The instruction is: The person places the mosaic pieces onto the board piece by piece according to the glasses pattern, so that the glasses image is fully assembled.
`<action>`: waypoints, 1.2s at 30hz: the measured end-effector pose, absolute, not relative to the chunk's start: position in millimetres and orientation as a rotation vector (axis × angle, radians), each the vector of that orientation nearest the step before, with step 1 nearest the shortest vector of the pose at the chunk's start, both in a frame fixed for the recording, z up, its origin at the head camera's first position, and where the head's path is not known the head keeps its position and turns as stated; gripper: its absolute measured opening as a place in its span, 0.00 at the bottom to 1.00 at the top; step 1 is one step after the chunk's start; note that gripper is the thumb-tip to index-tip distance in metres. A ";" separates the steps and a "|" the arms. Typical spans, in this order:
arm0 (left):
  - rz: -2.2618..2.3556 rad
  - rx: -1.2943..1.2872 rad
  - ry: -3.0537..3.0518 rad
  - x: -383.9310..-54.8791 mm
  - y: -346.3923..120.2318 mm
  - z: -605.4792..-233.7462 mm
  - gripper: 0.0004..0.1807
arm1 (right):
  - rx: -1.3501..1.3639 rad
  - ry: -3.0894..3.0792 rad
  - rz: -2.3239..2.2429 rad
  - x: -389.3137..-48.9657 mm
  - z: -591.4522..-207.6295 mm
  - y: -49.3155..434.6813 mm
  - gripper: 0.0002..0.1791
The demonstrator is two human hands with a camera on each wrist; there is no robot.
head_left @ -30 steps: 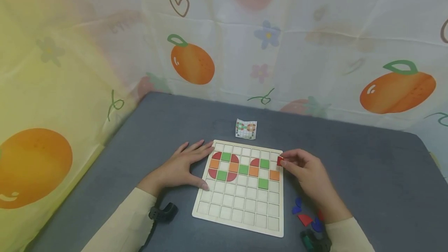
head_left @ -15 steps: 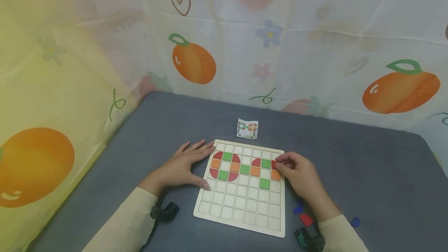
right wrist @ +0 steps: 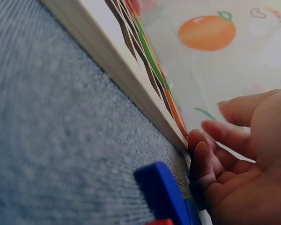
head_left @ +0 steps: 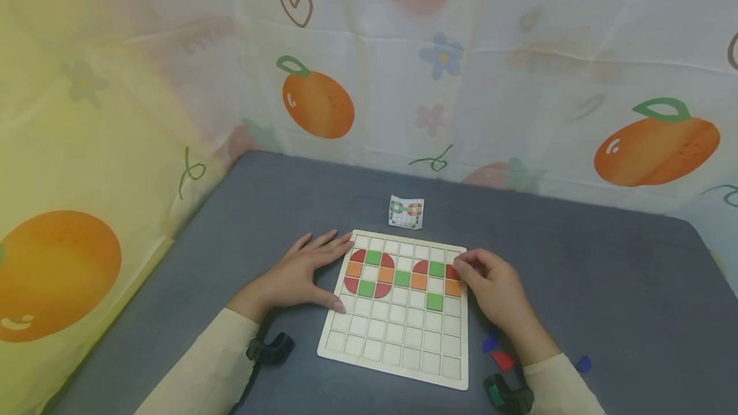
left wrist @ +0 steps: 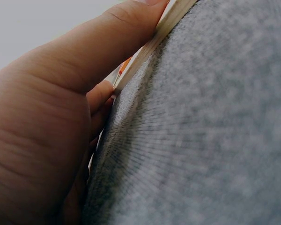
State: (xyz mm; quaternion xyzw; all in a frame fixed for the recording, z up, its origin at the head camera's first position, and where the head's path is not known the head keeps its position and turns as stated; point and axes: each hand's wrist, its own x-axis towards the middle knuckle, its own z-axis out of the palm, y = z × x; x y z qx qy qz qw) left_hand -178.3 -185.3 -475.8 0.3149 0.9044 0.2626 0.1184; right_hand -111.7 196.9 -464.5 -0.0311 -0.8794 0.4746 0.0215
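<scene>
A pale wooden grid board [head_left: 392, 351] lies on the table, with red quarter-circle, green square and orange square pieces set in its upper rows. My left hand [head_left: 288, 277] rests along the board's left edge, thumb and fingers spread apart; in the left wrist view the thumb [left wrist: 98, 51] lies on the rim. My right hand [head_left: 498, 287] is at the board's upper right edge, its fingertips at a red piece [head_left: 451, 271] lying in the cell above an orange square [head_left: 453, 288]. Part of that red piece is hidden by the fingers. In the right wrist view, the fingertips [right wrist: 196, 138] meet the board's far corner.
A small printed pattern card [head_left: 406, 212] lies behind the board. Right of the board are a loose red piece [head_left: 503, 362] and blue pieces [head_left: 489, 344], partly under the right forearm; another blue piece [head_left: 583, 364] lies farther right. A patterned cloth [head_left: 369, 69] hangs behind the table.
My right hand has moved the red piece left from beyond the board's edge into a right-column cell, where it now lies flatter. My left hand has stayed in place.
</scene>
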 end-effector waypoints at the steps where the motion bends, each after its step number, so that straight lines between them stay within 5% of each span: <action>1: 0.771 0.922 2.645 -178.3 -185.4 -475.8 0.70 | -0.092 -2.698 1.511 -112.0 -464.8 197.5 0.13; 13: 0.777 0.929 2.634 -177.7 -185.8 -473.8 0.70 | 0.130 -2.259 2.125 -99.2 -447.5 223.3 0.42; 25: 0.763 0.937 2.643 -178.3 -186.0 -475.5 0.69 | 0.547 -2.150 2.256 -63.6 -460.5 282.1 0.38; 36: 0.759 0.934 2.651 -178.1 -186.0 -476.4 0.70 | 0.321 -2.562 2.118 -33.1 -474.6 331.8 0.29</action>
